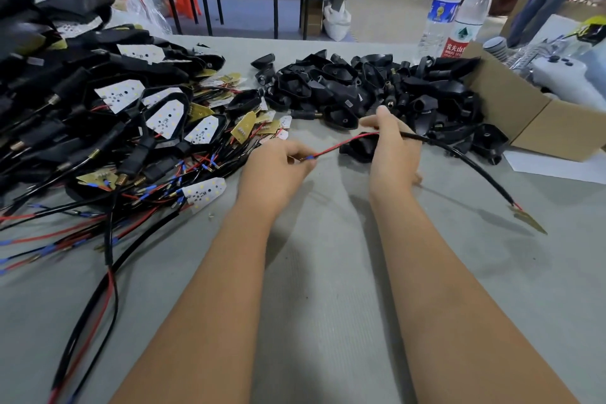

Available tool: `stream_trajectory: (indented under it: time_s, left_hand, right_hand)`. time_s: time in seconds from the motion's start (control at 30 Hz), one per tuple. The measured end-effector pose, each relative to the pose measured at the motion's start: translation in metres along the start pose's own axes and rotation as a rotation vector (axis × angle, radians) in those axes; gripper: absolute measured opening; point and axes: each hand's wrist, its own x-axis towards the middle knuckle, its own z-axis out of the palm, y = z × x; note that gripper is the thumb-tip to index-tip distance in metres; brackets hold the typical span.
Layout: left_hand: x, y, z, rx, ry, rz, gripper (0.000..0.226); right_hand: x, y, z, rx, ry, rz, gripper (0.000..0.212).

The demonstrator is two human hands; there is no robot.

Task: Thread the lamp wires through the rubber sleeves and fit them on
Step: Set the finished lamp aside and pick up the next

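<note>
A grey-covered bench (328, 289) filled a workshop, with more tables behind. At the far left sprawled a heap of finished lamps (108, 115), their leads tangled together. The left hand (278, 170) pinched the blue-tipped end of the red wire (341, 144). The right hand (395, 147) gripped a black rubber sleeve (359, 146) where the wire entered it, the black cable (465, 161) trailing right to a small circuit board (529, 220) on the bench. Loose sleeves (367, 88) were piled behind, beside a cardboard box (544, 121). A hard pull seemed likely to drag the board or strain its joints; a slack pinch could let the tip slip back inside.
</note>
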Motion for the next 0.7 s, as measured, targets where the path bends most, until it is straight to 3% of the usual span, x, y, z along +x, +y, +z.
stream_trajectory:
  time_s: [0.13,0.3,0.47,0.57,0.7]
  left_hand:
    - [0.001,-0.002,0.002,0.083,-0.032,0.017,0.012]
    - [0.004,0.0,-0.001,-0.082,0.144,0.151,0.014]
    - [0.003,0.001,0.001,-0.144,0.025,0.09,0.02]
    - [0.001,0.002,0.0,-0.129,0.02,0.105,0.016]
    - [-0.001,0.004,-0.006,-0.1,0.054,0.049,0.026]
  right_hand:
    - [0.001,0.004,0.002,-0.124,-0.149,-0.041,0.034]
    - [-0.005,0.005,0.006,-0.008,-0.317,-0.04,0.039]
    - [-0.011,0.007,0.011,0.102,-0.517,-0.153,0.027]
    - [-0.013,0.009,0.011,-0.01,-0.55,-0.24,0.015]
    - [-0.01,0.011,0.008,-0.105,-0.485,-0.192,0.024]
